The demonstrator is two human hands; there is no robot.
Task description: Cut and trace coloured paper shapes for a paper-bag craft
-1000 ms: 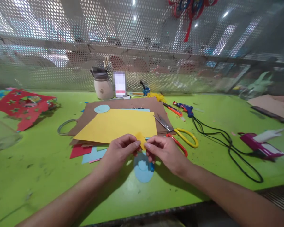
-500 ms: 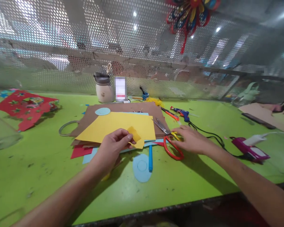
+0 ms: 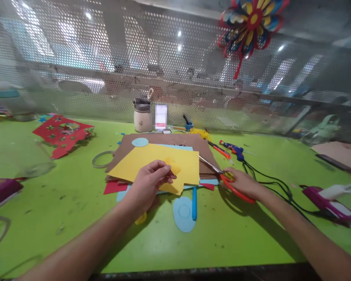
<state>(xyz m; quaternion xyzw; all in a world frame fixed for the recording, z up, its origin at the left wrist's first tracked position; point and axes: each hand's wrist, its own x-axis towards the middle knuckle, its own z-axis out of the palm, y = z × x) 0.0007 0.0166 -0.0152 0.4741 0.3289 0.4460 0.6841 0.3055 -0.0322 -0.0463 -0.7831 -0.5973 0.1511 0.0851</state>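
Note:
My left hand pinches a small yellow paper piece above the yellow paper sheet. My right hand is closed on the red and yellow handles of the scissors, whose blades point up and left over the brown card. A light blue paper disc and a blue pen lie on the green table between my arms.
A blue glue gun with a black cord, an orange cutter and a magenta tool lie to the right. A cream jar stands by the perforated metal screen. A red cut-out paper and a tape ring lie at the left.
My right hand let go of the yellow piece, reached right and closed on the scissors' handles. My left hand kept the yellow piece. The camera tilted upward and shifted left.

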